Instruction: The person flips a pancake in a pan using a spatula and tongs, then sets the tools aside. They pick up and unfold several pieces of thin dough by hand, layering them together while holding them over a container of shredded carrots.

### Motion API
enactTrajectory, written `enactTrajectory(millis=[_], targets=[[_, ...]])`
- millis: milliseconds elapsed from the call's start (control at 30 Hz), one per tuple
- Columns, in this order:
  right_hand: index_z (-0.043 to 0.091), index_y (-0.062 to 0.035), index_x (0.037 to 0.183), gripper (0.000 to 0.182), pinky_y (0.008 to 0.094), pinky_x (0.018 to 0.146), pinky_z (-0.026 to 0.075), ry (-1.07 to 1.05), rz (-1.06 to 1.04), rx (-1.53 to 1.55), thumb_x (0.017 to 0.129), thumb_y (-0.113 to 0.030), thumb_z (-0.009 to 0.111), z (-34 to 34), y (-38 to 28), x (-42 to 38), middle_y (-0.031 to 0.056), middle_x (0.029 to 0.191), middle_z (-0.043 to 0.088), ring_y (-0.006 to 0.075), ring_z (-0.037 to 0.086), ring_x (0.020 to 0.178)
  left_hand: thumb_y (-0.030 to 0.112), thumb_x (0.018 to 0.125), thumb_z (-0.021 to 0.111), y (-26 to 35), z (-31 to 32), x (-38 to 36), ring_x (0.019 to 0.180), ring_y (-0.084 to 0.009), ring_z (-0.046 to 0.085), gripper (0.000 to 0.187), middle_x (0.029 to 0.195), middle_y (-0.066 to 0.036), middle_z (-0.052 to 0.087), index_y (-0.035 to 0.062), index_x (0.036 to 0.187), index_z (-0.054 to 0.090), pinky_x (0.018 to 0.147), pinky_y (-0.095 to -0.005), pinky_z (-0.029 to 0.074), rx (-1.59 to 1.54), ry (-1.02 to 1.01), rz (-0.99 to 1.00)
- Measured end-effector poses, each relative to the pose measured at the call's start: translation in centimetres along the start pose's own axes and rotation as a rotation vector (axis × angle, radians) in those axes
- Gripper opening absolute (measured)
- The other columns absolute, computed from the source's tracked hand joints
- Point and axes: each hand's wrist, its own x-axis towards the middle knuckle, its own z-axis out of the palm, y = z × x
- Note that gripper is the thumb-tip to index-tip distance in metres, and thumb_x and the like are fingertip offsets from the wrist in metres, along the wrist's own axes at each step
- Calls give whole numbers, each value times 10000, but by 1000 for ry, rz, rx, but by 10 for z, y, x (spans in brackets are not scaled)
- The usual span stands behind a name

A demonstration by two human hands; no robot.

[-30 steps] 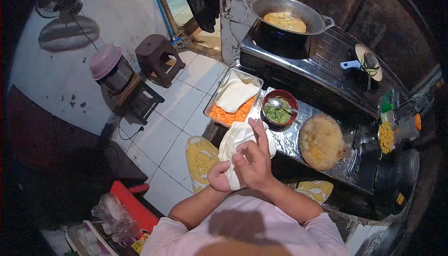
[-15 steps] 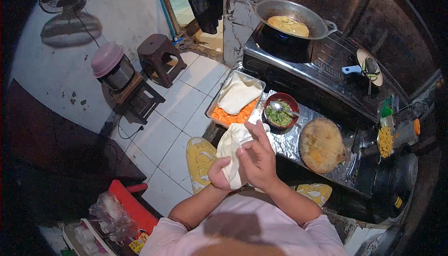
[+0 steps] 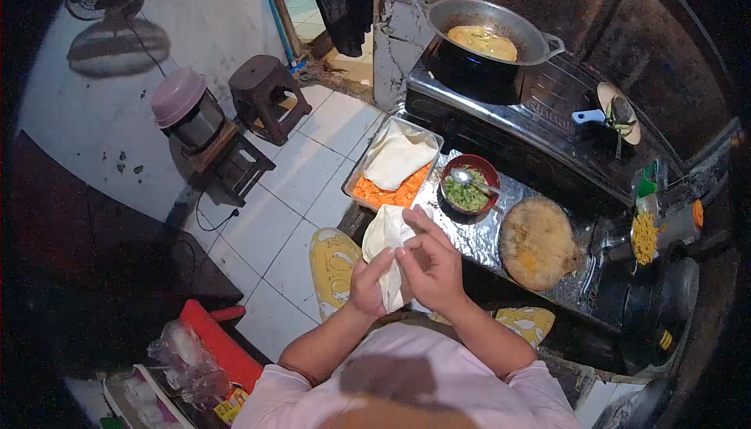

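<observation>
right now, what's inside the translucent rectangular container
Chopped orange pieces show at the near end of the translucent rectangular container, with pale, thin sheet material lying over the rest. What lies under that material is hidden, as is the container's bottom.

- Person's L hand (image 3: 368, 287) & R hand (image 3: 434, 272) grip a folded pale sheet (image 3: 382, 235) btwn fingers, above lap.
- Foil-topped bench (image 3: 479, 243): tub (image 3: 361, 161) of orange pcs (image 3: 389, 188), more sheets (image 3: 401, 155) on top; beside it, dk red bowl (image 3: 491, 167) of chopped greens (image 3: 469, 197) w/ spoon (image 3: 463, 176); then round board (image 3: 538, 243).
- Stove (image 3: 547, 100) bears wide metal pan (image 3: 532, 34), yellow food (image 3: 483, 42) inside.
- Yellow slipper (image 3: 332, 272) on tiled flr (image 3: 293, 253); brown stool (image 3: 266, 89) nr pot (image 3: 197, 122) w/ pink lid (image 3: 178, 99).
</observation>
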Motion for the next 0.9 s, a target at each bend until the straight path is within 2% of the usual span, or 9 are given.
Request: enactTrajectory(millis=[133, 267, 367, 433, 567, 633, 733, 767, 900], targets=[[617, 2, 826, 58, 426, 1057, 356, 0, 12, 5, 805, -22, 665, -1, 1, -1, 218, 1279, 558, 353, 445, 1305, 199, 937, 473, -1, -5, 2, 1117, -263, 583, 473, 1234, -168, 561, -32, 1345, 409, 953, -377, 478, 22, 214, -62], [621, 3, 824, 53, 400, 1038, 378, 21, 54, 7, 803, -15, 666, -4, -1, -2, 213, 1252, 574, 337, 491, 1264, 217, 979, 440, -2, -5, 4, 1068, -218, 603, 430, 1199, -138, 583, -24, 1334, 429, 924, -348, 485, -1, 176, -14], [621, 7, 816, 52, 353, 973, 427, 60, 74, 26, 805, -13, 668, -6, 2, -5, 195, 1181, 605, 272, 572, 1144, 214, 989, 424, 1, 0, 5, 1049, -209, 610, 420, 1194, -138, 587, -24, 1335, 428, 909, -339, 492, 67, 216, 28], [617, 12, 834, 64, 288, 853, 469, 61, 88, 72, 816, -20, 670, -7, 12, -9, 152, 1103, 618, 171, 599, 984, 219, 995, 416, 0, -2, 6, 1036, -204, 614, 412, 1198, -138, 585, -26, 1326, 440, 906, -333, 492, 112, 209, 63], [612, 9, 856, 74, 237, 703, 471, 37, 228, 140, 841, -42, 663, -7, 18, -9, 85, 933, 634, 82, 572, 803, 237, 1001, 412, 2, 0, 3, 1019, -178, 606, 417, 1184, -129, 586, -30, 1318, 453, 888, -308, 484, 226, 232, 50], [609, -2, 867, 113, 215, 602, 450, -45, 333, 92, 866, -101, 663, -6, 9, -2, 15, 784, 622, 44, 540, 681, 275, 991, 414, 1, -3, -2, 1093, -217, 580, 466, 1223, -134, 562, -31, 1342, 421, 939, -337, 461, 606, 211, -2], [604, -11, 847, 167, 215, 558, 433, -39, 362, 51, 877, -161, 668, -4, -3, 12, -23, 692, 597, 35, 515, 615, 299, 999, 403, -10, -7, -2, 1068, -187, 580, 472, 1196, -114, 573, -27, 1340, 428, 927, -322, 456, 709, 98, 109], [605, -23, 832, 182, 208, 563, 430, -81, 379, 38, 880, -184, 672, -7, -2, 14, -29, 713, 599, 34, 522, 637, 260, 1024, 392, -8, -7, -4, 1029, -124, 540, 412, 1164, -82, 575, -23, 1314, 464, 891, -282, 435, 701, 93, 60], [611, -33, 815, 161, 213, 559, 423, -200, 500, 176, 885, -168, 664, -13, 20, 12, -31, 707, 595, 35, 515, 634, 262, 1027, 381, -7, -16, -5, 1009, -114, 535, 412, 1158, -71, 569, -15, 1320, 463, 877, -276, 437, 584, 92, -73]])
